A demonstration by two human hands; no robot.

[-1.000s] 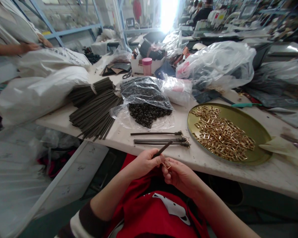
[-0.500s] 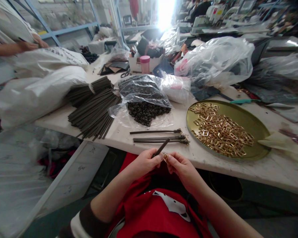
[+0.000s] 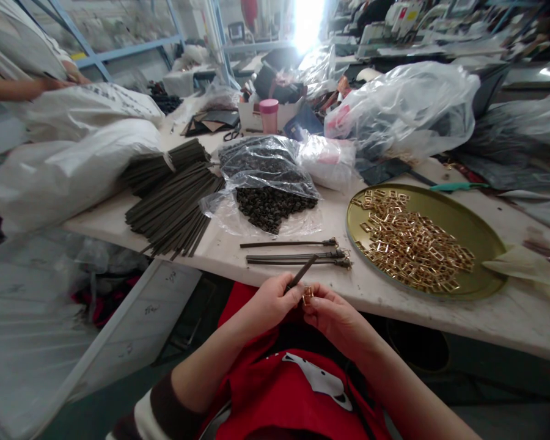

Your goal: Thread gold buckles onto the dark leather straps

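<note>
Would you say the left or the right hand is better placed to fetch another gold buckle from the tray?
Probably the right hand: the tray lies on its side, while the left hand grips the dark strap.

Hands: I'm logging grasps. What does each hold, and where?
Left hand pinches a dark strap at its near end; right hand pinches a gold buckle.

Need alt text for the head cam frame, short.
A person's left hand pinches a thin dark strap while the right hand holds a small gold metal buckle at its end, just below the edge of a white worktable. On the table lie finished straps, a round gold tray of buckles and a stack of dark straps.
</note>
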